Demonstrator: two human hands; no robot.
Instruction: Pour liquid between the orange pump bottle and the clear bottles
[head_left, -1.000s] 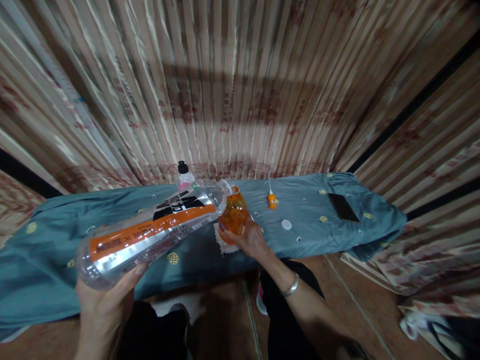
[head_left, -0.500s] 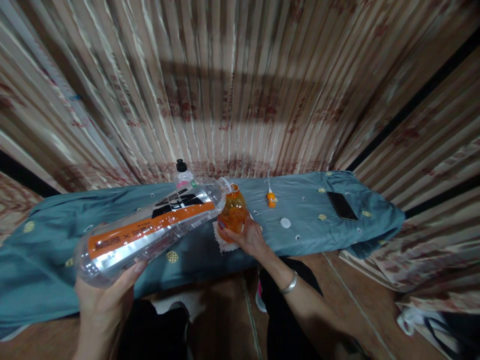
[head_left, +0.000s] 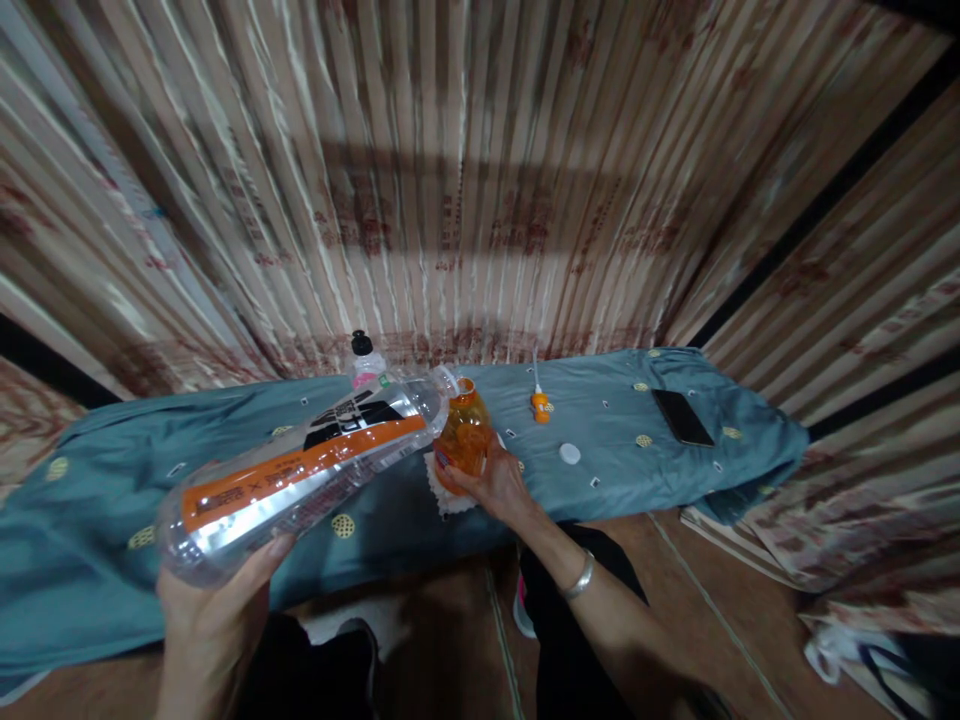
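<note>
A large clear plastic bottle (head_left: 300,475) with an orange and silver label lies tilted in my left hand (head_left: 217,610), which is wrapped round its base end. Its open neck points right and meets the mouth of a small orange see-through bottle (head_left: 463,435). My right hand (head_left: 495,480) grips that orange bottle around its lower side, over a pale scalloped cloth (head_left: 448,500). Whether liquid runs between the two necks I cannot make out. An orange pump top (head_left: 540,405) with a white stem and a round white cap (head_left: 570,454) lie to the right.
A black-capped clear bottle (head_left: 366,360) stands behind the large bottle. A dark phone (head_left: 682,417) lies at the right on the teal cloth-covered surface (head_left: 630,480). Pleated patterned curtains (head_left: 480,200) hang close behind. A white bag (head_left: 847,650) is on the floor at right.
Both hands keep their grips and the two bottle necks stay together. The whole view has shifted slightly, with the things now a little lower in the picture.
</note>
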